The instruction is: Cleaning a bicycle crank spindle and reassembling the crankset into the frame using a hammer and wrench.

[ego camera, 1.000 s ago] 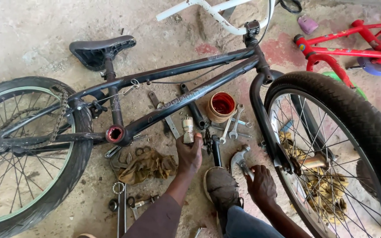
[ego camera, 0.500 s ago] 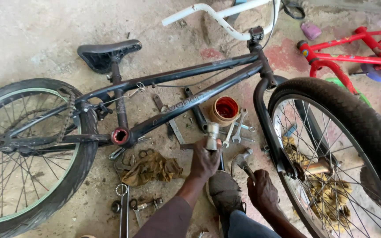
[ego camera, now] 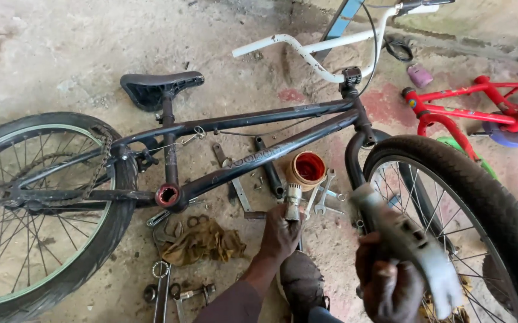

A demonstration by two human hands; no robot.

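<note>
A black bicycle frame [ego camera: 259, 152] lies on the concrete floor, its open bottom bracket shell [ego camera: 168, 195] facing me. My left hand [ego camera: 280, 232] grips a short metal spindle part [ego camera: 293, 200] and holds it upright on the ground just below the frame. My right hand [ego camera: 390, 284] holds a grey hammer-like tool [ego camera: 408, 242] raised in the air to the right of that part; the tool is blurred. An orange cup with red grease [ego camera: 308, 168] stands just behind the metal part.
The rear wheel [ego camera: 37, 209] is at left and the front wheel [ego camera: 468, 203] at right. Wrenches [ego camera: 324, 197] lie by the cup, with a brown rag [ego camera: 204, 242] and more tools [ego camera: 163, 286] lower left. Behind are a white handlebar [ego camera: 307, 54], a black saddle [ego camera: 160, 87] and a red child's bike [ego camera: 480, 107].
My right hand picked the grey tool off the floor and raised it. My left hand stayed on the metal part, holding it upright. The view moved in closer.
</note>
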